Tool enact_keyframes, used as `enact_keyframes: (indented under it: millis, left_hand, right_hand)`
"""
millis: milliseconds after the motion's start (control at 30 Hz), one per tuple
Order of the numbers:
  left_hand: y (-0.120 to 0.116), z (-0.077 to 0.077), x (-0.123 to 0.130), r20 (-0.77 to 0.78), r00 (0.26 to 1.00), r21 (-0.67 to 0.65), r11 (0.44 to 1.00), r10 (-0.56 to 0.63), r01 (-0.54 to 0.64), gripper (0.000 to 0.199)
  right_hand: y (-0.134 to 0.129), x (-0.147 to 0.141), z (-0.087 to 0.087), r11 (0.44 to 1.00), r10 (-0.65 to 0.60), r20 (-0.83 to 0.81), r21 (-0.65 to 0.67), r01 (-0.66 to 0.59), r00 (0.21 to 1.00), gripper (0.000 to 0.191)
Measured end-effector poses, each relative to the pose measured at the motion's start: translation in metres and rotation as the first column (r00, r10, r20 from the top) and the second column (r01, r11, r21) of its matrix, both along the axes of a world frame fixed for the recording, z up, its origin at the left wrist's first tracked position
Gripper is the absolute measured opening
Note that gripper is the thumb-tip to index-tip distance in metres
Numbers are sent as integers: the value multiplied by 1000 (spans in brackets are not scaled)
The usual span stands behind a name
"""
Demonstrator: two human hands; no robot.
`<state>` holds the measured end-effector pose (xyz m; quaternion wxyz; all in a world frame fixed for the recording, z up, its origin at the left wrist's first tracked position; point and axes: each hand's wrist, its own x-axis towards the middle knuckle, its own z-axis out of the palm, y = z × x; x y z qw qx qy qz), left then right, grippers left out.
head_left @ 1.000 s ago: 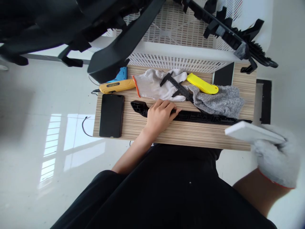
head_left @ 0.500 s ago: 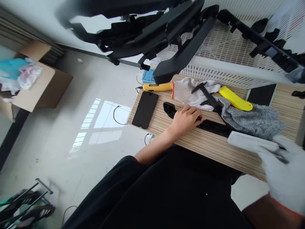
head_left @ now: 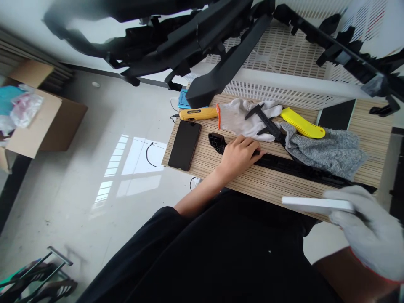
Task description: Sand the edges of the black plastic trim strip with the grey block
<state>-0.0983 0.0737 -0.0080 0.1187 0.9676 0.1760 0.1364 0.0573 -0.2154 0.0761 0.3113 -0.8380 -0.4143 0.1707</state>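
Note:
My bare left hand (head_left: pixel 238 156) is closed over a long black plastic trim strip (head_left: pixel 284 163) that lies along the wood-grain table. My right hand (head_left: pixel 369 227), in a white knitted glove, grips a flat white bar (head_left: pixel 317 204) above the table's front edge. Behind the strip a black caliper (head_left: pixel 268 123) lies across a loose white glove (head_left: pixel 235 115). A grey cloth (head_left: pixel 328 151) and a yellow toothed scraper (head_left: pixel 303 123) are to the right of it. The strip's middle is partly covered by my left fingers.
A black phone (head_left: pixel 184 145) and a yellow corded tool (head_left: pixel 198 113) lie at the table's left end. Behind, a white slotted basket (head_left: pixel 284 88) bears black plastic parts (head_left: pixel 217 80) that overhang the table. An open carton (head_left: pixel 59 122) stands on the floor.
My right hand has moved back toward my body with the white bar, off the strip's right end, which now shows. My left hand keeps its place on the strip. The view has shifted slightly.

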Motion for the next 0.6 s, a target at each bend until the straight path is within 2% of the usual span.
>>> enact_keyframes:
  millis: [67,100,167,233,300,367,433,533,600]
  left_hand:
    - [0,1,-1,-9,1000,-4,1000,-2,2,31]
    - [0,1,-1,-14,1000,-5,1000,-5,5,30]
    - [0,2,-3,-21,1000,-8,1000,-10,10,30]
    - [1,2,-4,-24,1000,-15,1000,-12,12,31]
    - [2,2,-4,-25,1000,-25,1000,-9,9,29]
    - [3,1,-4,-28,1000,-31,1000,-2,1,27]
    - [3,1,-4,-35,999,-33,999,12,-14,28]
    - [4,1,-2,-46,999,-36,999,28,-29,30]
    - [4,1,-1,-50,998,-36,999,31,-33,29]
  right_hand:
    - [21,3,-13,983,160,-72,97,-153,984,23]
    - [30,3,-17,966,196,-84,187,-177,977,25]
    - [45,-1,-22,930,108,-34,357,-89,994,24]
    - [56,-9,-26,925,-5,27,380,-6,1000,26]
    - [64,-17,-29,961,-6,73,276,-15,997,24]
    - [66,-22,-31,984,70,65,161,-80,995,23]
    - [60,-22,-29,995,98,34,33,-99,995,31]
    - [46,-22,-22,972,52,-56,-228,-64,997,47]
    - [43,-25,-19,956,68,-189,-268,-119,980,49]
